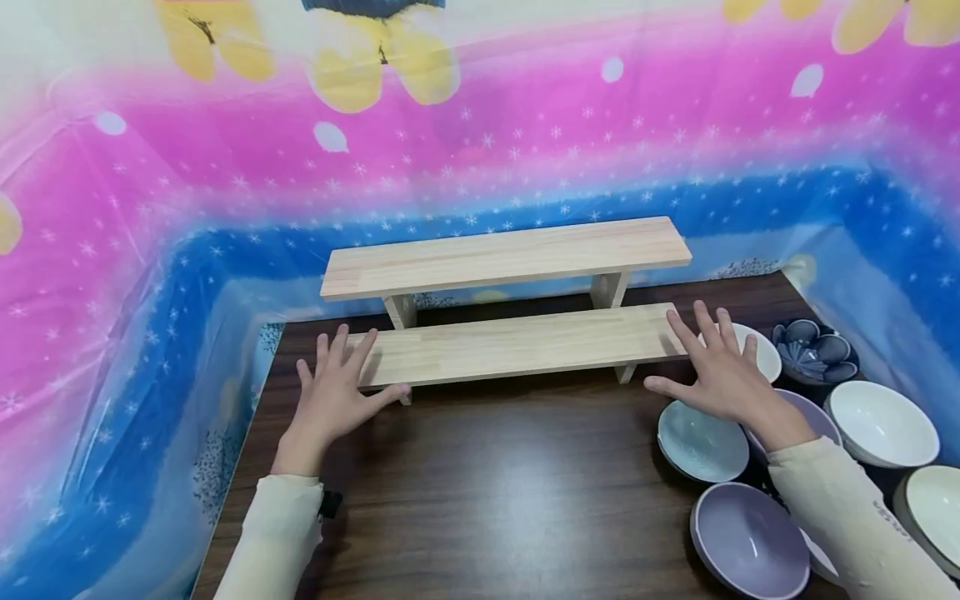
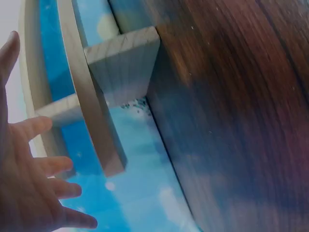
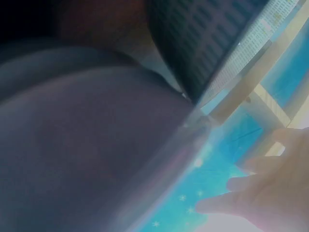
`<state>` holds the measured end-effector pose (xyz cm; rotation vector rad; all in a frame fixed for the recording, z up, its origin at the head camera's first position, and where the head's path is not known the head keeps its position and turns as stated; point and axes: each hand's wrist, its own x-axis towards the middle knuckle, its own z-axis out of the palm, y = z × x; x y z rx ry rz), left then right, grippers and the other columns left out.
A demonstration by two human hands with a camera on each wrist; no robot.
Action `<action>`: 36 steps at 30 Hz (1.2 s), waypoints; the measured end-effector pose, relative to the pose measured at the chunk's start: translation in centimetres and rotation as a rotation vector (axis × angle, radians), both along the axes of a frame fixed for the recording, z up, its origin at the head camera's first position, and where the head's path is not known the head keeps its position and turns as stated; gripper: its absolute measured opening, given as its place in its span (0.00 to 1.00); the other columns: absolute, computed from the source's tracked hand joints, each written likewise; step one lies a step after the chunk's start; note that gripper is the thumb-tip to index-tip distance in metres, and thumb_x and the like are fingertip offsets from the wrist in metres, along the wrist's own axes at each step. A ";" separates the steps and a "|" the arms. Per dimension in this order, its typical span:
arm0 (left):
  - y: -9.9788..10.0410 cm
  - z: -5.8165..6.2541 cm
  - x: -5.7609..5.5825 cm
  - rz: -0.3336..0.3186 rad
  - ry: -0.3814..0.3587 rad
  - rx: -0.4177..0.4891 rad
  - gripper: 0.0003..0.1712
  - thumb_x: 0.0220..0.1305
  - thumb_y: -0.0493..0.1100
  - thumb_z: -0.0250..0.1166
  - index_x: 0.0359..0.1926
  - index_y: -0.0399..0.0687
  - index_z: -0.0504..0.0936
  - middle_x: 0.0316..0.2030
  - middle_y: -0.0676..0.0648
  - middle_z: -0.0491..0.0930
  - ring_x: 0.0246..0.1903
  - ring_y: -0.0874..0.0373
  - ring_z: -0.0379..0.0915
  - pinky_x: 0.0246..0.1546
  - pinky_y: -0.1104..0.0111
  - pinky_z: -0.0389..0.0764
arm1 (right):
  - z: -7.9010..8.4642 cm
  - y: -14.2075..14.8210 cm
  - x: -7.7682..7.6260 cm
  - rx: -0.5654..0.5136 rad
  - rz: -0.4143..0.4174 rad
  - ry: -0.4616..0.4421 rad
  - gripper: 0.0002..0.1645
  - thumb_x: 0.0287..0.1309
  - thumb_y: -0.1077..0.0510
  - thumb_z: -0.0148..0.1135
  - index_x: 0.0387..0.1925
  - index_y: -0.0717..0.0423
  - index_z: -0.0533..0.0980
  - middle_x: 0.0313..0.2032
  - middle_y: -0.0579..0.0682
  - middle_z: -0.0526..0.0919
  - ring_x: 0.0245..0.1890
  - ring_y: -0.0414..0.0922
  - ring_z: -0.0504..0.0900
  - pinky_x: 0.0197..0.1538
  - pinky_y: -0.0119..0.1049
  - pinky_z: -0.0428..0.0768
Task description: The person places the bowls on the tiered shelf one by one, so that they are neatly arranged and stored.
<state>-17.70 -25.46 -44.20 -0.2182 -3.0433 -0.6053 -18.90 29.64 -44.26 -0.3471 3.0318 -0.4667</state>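
A two-tier wooden shelf stands at the back of the table, with a lower board [image 1: 517,346] in front of a higher board [image 1: 510,254]. My left hand [image 1: 333,400], fingers spread, is at the lower board's left end. At the right end is my right hand [image 1: 723,379], also spread, partly above the bowls. Neither holds anything; whether fingertips touch the board I cannot tell. The left wrist view shows my left hand [image 2: 29,179] beside the boards and a support leg [image 2: 125,67]. In the right wrist view, a blurred bowl [image 3: 87,135] covers much of the picture.
Bowls crowd the table's right side: a light blue bowl [image 1: 703,442], a purple bowl [image 1: 750,542], a white bowl [image 1: 881,425] and a cream bowl [image 1: 937,508]. Dark patterned dishes [image 1: 813,350] sit behind them. A printed cloth [image 1: 480,142] hangs around the dark wooden table [image 1: 480,483].
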 end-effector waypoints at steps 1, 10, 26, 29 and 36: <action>-0.2 -0.1 -0.1 0.004 0.000 0.018 0.63 0.61 0.78 0.66 0.86 0.58 0.50 0.84 0.33 0.37 0.80 0.27 0.24 0.67 0.22 0.31 | -0.1 0.1 0.1 -0.005 0.003 0.004 0.72 0.59 0.21 0.64 0.87 0.43 0.37 0.82 0.67 0.29 0.79 0.72 0.25 0.64 0.86 0.33; -2.6 -1.5 -1.2 0.034 -0.059 0.277 0.56 0.70 0.66 0.67 0.86 0.51 0.49 0.83 0.32 0.35 0.80 0.26 0.27 0.68 0.23 0.41 | 0.2 0.0 1.6 0.008 0.044 0.017 0.70 0.59 0.23 0.67 0.87 0.44 0.43 0.83 0.68 0.34 0.79 0.75 0.32 0.63 0.87 0.41; -2.9 -4.0 -2.0 0.084 -0.113 0.667 0.46 0.81 0.56 0.56 0.87 0.49 0.43 0.83 0.36 0.47 0.82 0.37 0.39 0.77 0.39 0.44 | 0.5 -0.4 4.1 0.045 0.125 -0.024 0.69 0.56 0.21 0.67 0.86 0.47 0.50 0.82 0.69 0.41 0.76 0.80 0.45 0.63 0.85 0.52; -2.9 -4.5 -2.0 0.084 -0.110 0.728 0.45 0.81 0.52 0.56 0.86 0.46 0.44 0.83 0.37 0.45 0.82 0.39 0.38 0.78 0.41 0.44 | 0.4 -0.5 4.5 0.037 0.139 -0.030 0.69 0.55 0.20 0.67 0.86 0.47 0.50 0.82 0.69 0.42 0.75 0.80 0.49 0.62 0.84 0.55; -2.9 -5.7 -2.2 0.107 -0.097 0.857 0.41 0.83 0.53 0.52 0.86 0.47 0.46 0.84 0.43 0.43 0.82 0.45 0.38 0.78 0.45 0.46 | 0.3 -0.7 4.8 0.068 0.156 -0.060 0.71 0.54 0.19 0.67 0.86 0.47 0.50 0.82 0.70 0.44 0.75 0.79 0.53 0.61 0.84 0.58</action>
